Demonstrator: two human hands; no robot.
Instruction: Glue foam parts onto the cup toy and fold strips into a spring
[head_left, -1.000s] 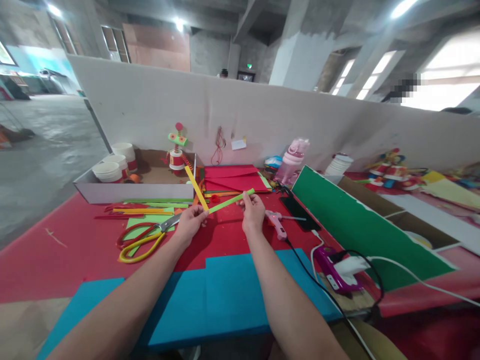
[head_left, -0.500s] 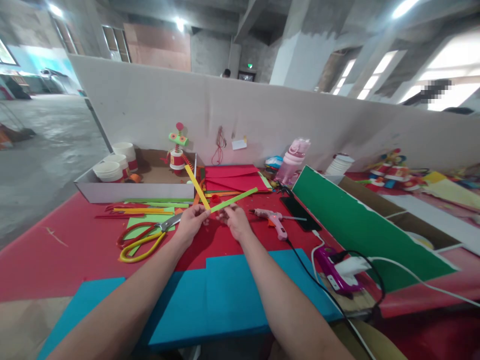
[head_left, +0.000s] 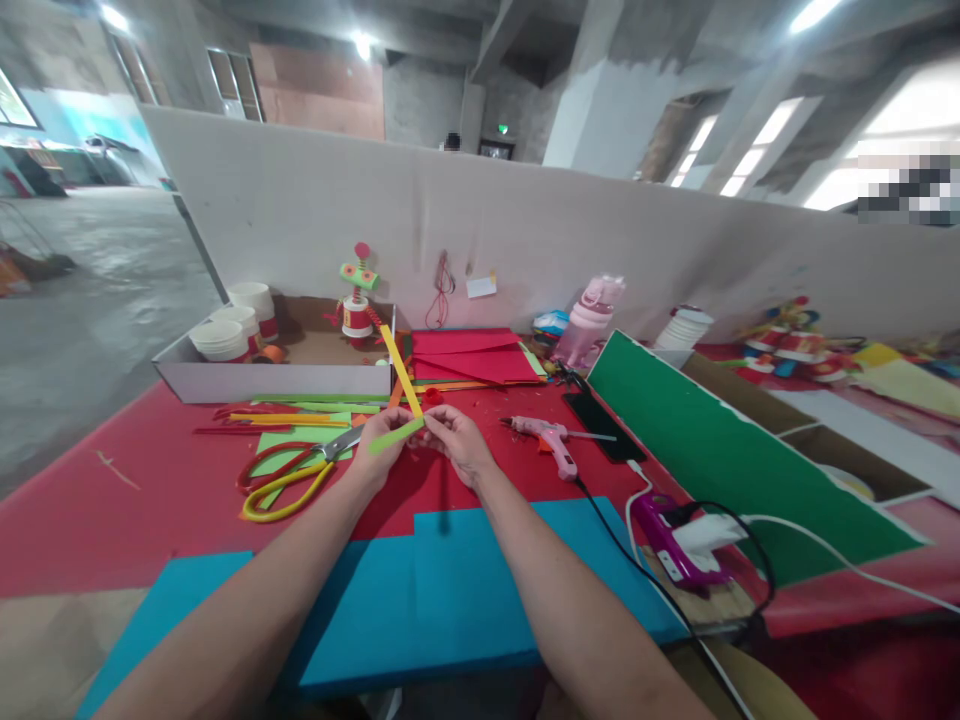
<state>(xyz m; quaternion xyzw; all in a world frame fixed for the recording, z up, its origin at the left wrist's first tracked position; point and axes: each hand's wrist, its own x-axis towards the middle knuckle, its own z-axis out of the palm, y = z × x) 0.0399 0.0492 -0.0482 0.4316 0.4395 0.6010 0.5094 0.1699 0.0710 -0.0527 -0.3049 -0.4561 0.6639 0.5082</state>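
A yellow paper strip (head_left: 403, 372) and a green paper strip (head_left: 396, 436) meet at one end between my two hands. My left hand (head_left: 382, 440) pinches them from the left, and the green strip lies across its fingers. At the joint, the fingertips of my right hand (head_left: 457, 440) are pressed together on the strips. Large scissors (head_left: 300, 470) with red and yellow handles lie left of my left hand, partly over light green paper (head_left: 271, 452). To the right of my right hand lies a pink glue gun (head_left: 551, 440).
Blue boards (head_left: 480, 590) line the near edge. A box (head_left: 277, 380) with paper cups (head_left: 219, 340) and a paper-cup robot figure (head_left: 356, 315) stand back left. Red paper (head_left: 472, 355) lies behind. A phone (head_left: 600, 425), purple power strip (head_left: 679, 550) with cords and green panel (head_left: 712, 450) are right.
The green strip has been folded over from pointing right to pointing left across my left hand. My right hand has moved slightly left and up onto the joint.
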